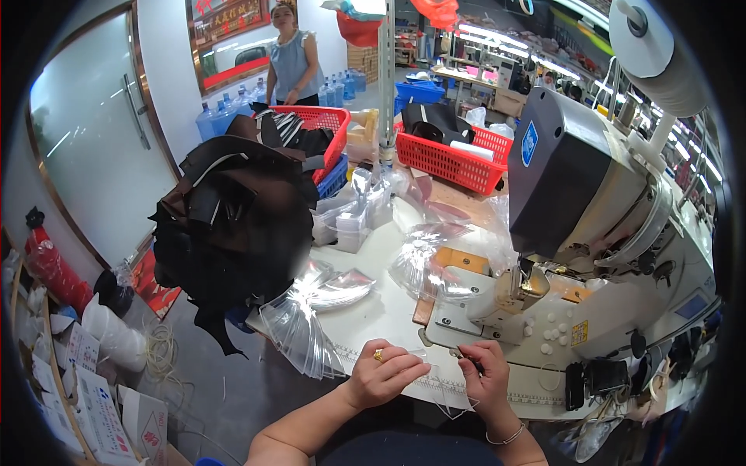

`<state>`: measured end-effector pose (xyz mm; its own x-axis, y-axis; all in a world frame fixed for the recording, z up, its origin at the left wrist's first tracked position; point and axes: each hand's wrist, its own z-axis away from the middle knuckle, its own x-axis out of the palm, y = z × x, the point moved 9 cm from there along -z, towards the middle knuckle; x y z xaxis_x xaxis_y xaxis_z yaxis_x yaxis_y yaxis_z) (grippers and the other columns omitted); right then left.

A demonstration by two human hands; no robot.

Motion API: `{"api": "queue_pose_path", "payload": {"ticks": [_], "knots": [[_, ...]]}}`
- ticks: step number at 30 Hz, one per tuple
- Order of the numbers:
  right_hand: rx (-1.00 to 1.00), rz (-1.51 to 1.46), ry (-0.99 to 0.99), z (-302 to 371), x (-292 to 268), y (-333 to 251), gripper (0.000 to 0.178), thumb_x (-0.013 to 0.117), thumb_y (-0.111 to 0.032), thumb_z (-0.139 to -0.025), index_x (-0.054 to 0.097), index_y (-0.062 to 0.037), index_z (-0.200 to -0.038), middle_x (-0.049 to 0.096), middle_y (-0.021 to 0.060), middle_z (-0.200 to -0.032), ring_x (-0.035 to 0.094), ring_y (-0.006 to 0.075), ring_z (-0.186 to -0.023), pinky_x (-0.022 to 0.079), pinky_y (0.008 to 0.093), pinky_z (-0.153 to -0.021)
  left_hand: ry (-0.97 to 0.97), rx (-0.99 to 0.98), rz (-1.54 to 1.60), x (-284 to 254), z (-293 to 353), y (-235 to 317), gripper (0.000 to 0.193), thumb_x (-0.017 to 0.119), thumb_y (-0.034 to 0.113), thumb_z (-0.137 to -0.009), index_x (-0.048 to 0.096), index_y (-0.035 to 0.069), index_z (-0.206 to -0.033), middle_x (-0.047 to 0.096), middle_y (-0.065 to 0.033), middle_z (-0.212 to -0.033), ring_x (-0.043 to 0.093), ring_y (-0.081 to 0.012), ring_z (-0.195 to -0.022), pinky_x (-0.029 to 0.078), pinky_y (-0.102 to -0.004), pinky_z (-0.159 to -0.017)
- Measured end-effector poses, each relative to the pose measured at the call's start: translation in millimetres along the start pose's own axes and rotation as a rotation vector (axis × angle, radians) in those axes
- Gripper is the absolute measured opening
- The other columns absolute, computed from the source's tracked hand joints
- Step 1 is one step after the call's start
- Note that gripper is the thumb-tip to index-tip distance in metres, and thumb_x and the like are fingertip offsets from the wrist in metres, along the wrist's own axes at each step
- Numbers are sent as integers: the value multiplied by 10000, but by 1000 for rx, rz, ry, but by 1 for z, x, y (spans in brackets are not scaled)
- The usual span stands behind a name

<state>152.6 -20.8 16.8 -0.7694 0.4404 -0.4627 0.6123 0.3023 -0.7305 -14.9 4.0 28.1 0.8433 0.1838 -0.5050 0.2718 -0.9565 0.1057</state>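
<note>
My left hand point(387, 374), with a gold ring, is closed at the front edge of the white sewing table point(374, 320). Its fingers are bent together, and a thin white thread point(446, 410) hangs in a loop between it and my other hand. My right hand point(488, 374) wraps round a small dark tool with a metal tip; its exact kind is mostly hidden by the fingers. Just beyond stands the sewing machine head point(567, 175), its needle area over a metal plate point(458, 326). Fanned bundles of clear plastic pieces point(307, 342) lie left of my hands.
A large heap of black pieces point(225, 233) rises at the left. Red baskets point(458, 165) with dark pieces stand behind. White round bits point(552, 335) are scattered right of the needle. A thread cone point(672, 70) is above the machine. A person point(295, 62) stands at the back.
</note>
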Motion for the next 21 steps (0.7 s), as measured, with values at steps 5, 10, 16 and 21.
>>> {"api": "queue_pose_path", "payload": {"ticks": [5,10,16,21], "knots": [[50,-62,20,4,-2,16,144,616,-31,-797,600,7,-935,519,81,-883,514,125,-671,431,219,-600,110,-195,22,-10,-8,-36,194,632,1,-677,569,85,-840,604,-30,-822,572,-184,-706,407,-306,-696],[135,-71,26,19,-8,42,146,617,3,-774,597,3,-919,537,91,-862,545,151,-665,455,247,-596,300,-843,436,15,-10,-136,83,588,96,-820,559,18,-822,576,-31,-716,562,-130,-655,420,-279,-572],[134,96,-24,39,-7,54,169,648,-39,-734,609,-24,-897,537,117,-856,554,211,-656,466,283,-587,-255,-1275,892,155,-34,-209,289,673,237,-746,597,7,-905,599,-33,-774,568,-96,-665,456,-248,-604],[78,279,17,62,-14,56,194,662,-63,-725,603,-36,-907,524,104,-867,545,195,-620,460,282,-550,-492,-1106,77,162,-34,-210,654,740,309,-666,485,41,-1205,526,-191,-1169,539,-322,-1049,451,-419,-837]]}}
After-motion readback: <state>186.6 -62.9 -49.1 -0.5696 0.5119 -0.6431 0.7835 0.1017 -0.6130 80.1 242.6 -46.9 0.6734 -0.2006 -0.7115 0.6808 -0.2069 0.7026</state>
